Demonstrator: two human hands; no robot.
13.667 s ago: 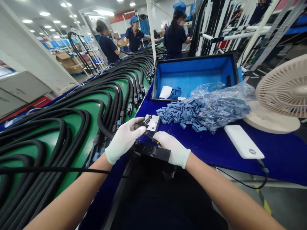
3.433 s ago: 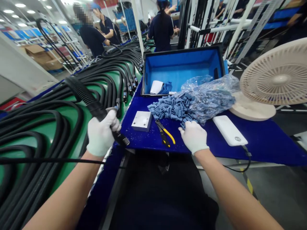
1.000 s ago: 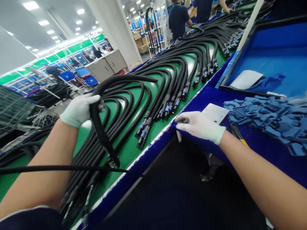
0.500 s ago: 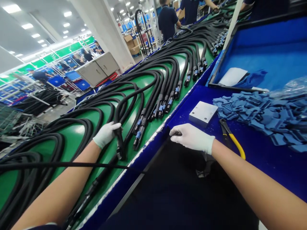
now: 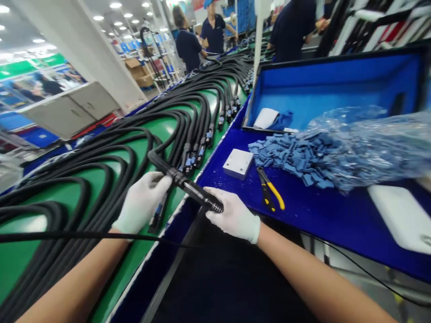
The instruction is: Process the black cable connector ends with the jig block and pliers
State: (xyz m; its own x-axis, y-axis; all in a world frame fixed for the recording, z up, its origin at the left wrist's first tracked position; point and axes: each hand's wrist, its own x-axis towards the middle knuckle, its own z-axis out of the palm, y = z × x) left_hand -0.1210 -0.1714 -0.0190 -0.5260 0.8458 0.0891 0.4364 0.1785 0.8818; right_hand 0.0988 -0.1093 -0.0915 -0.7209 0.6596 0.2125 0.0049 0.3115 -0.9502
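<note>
Both my hands wear white gloves and hold one black corrugated cable (image 5: pixel 168 169) over the edge between the green belt and the blue table. My left hand (image 5: pixel 143 202) grips the cable behind its end. My right hand (image 5: pixel 234 217) is closed round the cable's connector end (image 5: pixel 205 200). Just beyond my right hand lie a small metal block (image 5: pixel 238 163) and yellow-handled pliers (image 5: pixel 271 194) on the blue table (image 5: pixel 303 211). A heap of small blue plastic parts (image 5: pixel 292 152) spills from a clear bag (image 5: pixel 363 143).
Several black cable looms (image 5: pixel 101 152) lie in curves on the green belt (image 5: pixel 20 255). An open blue bin (image 5: pixel 323 85) stands at the back of the table, a white device (image 5: pixel 400 220) at the right. Other people (image 5: pixel 188 45) work farther along the line.
My left hand has lifted a cable end from the belt toward the table edge. My right hand has come off the table edge and closed on the connector. The view swung right.
</note>
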